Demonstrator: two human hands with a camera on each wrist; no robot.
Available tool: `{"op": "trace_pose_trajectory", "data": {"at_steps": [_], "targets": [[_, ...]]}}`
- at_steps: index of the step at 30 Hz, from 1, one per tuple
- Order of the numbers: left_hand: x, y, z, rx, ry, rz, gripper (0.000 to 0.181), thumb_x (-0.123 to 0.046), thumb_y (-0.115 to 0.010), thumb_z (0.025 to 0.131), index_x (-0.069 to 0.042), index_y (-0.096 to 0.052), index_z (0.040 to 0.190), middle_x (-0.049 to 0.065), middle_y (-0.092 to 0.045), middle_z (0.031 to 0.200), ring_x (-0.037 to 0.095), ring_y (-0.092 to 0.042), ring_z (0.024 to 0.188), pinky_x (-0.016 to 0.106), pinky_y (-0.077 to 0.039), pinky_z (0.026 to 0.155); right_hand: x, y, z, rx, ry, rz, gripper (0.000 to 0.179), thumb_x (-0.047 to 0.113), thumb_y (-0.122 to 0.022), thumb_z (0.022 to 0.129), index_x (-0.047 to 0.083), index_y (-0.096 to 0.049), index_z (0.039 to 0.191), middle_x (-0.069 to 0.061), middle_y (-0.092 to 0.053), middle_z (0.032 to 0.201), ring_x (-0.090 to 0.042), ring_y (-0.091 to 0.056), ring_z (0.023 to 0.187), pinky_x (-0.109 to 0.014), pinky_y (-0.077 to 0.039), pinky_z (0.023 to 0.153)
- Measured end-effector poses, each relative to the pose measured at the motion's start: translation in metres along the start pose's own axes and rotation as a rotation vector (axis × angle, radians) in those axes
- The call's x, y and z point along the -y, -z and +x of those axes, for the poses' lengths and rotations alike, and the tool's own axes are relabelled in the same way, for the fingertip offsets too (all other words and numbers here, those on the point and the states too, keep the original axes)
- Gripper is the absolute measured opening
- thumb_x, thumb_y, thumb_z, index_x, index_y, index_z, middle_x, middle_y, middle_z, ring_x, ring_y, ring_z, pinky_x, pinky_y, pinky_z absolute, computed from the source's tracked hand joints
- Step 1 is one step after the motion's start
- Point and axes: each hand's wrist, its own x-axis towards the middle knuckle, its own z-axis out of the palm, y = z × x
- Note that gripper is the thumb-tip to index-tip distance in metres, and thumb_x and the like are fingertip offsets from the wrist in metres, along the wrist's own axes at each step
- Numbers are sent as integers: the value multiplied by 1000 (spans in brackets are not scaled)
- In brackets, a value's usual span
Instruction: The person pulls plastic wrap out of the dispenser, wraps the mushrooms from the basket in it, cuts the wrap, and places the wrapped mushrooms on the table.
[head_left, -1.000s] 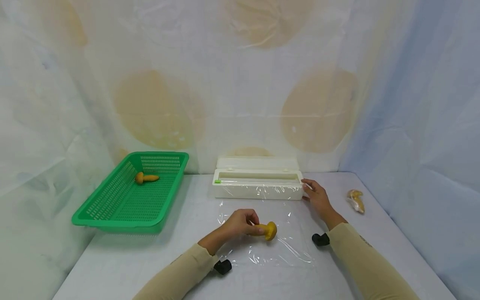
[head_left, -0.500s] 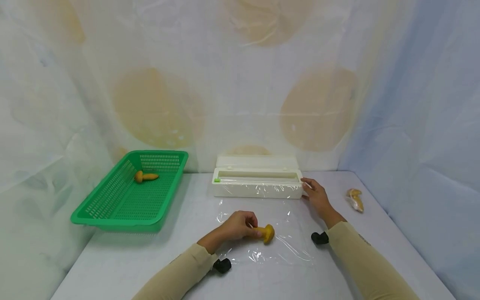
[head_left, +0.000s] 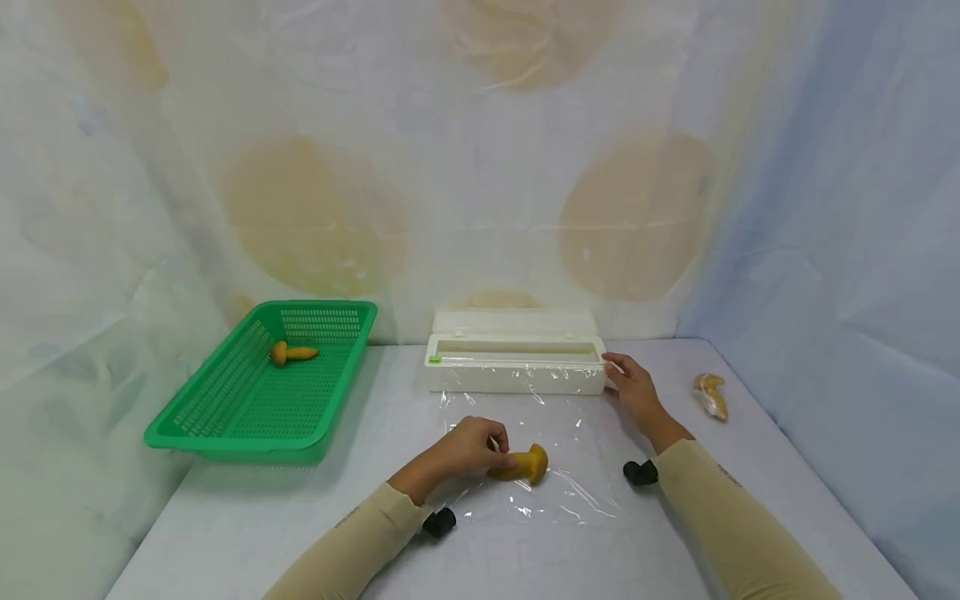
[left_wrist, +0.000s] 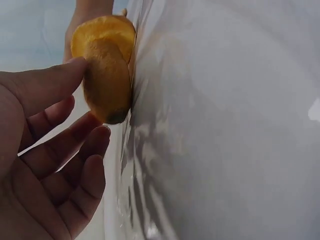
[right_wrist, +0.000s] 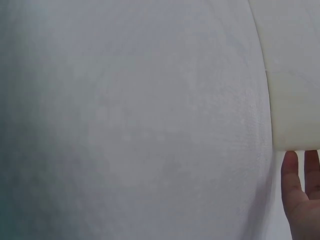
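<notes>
A yellow mushroom [head_left: 531, 463] lies on its side on a sheet of clear cling film [head_left: 570, 492] spread over the table. My left hand [head_left: 468, 448] is at its stem, the thumb tip touching the side. In the left wrist view the other fingers [left_wrist: 92, 185] are loosely bent and spread apart from the thumb, not wrapped round the mushroom [left_wrist: 107, 80]. The film runs out from a white cling film dispenser [head_left: 517, 381] with its lid raised. My right hand [head_left: 636, 396] rests its fingertips against the dispenser's right end, fingers nearly straight in the right wrist view.
On the left stands a green plastic basket [head_left: 330, 417] with another mushroom [head_left: 292, 353] in it. A film-wrapped yellow piece [head_left: 710, 396] lies near the table's right edge. Patterned sheeting [head_left: 480, 167] closes off the back and both sides.
The left hand has shifted slightly left and loosened from the stem, so more of the stem shows. The mushroom now lies on the film. The right hand stays at the dispenser.
</notes>
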Motion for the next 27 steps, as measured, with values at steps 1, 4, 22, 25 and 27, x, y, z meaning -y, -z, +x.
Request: {"op": "trace_pose_trajectory", "data": {"at_steps": [1,4,22,25,27], "targets": [[0,2,-2,-2,-7,3,20,-28,-82,79,-21,-64,73,-9,-61,67,7,-54,59,23,-44,53,1,0,0,4,1,-4,44,23,-44,106,1,-39,144,-15,-29,155,-34,-33,136,-50,-41,101],[3,9,-7,2,-28,21,19,-25,-81,80,-21,-64,74,-11,-61,68,5,-54,59,22,-45,54,7,0,0,17,-15,-26,44,22,-43,106,1,-38,144,-16,-27,155,-34,-33,137,-48,-42,101],[13,31,-34,83,-41,133,16,-20,-81,80,-21,-65,80,-13,-60,77,5,-57,70,24,-48,63,35,11,-40,8,258,-612,36,19,-58,99,1,-54,131,-23,-44,142,-43,-47,123,-56,-43,94],[14,32,-41,89,-53,185,18,-21,-82,78,-22,-65,82,-14,-57,80,5,-55,73,23,-47,67,37,11,-54,35,318,-653,33,19,-63,97,1,-60,124,-20,-54,132,-40,-52,117,-52,-47,91],[13,33,-46,102,-60,196,19,-21,-83,77,-22,-65,83,-13,-56,81,6,-54,74,23,-47,68,39,13,-64,70,331,-672,31,21,-66,95,2,-63,120,-15,-61,122,-36,-58,110,-50,-50,87]]}}
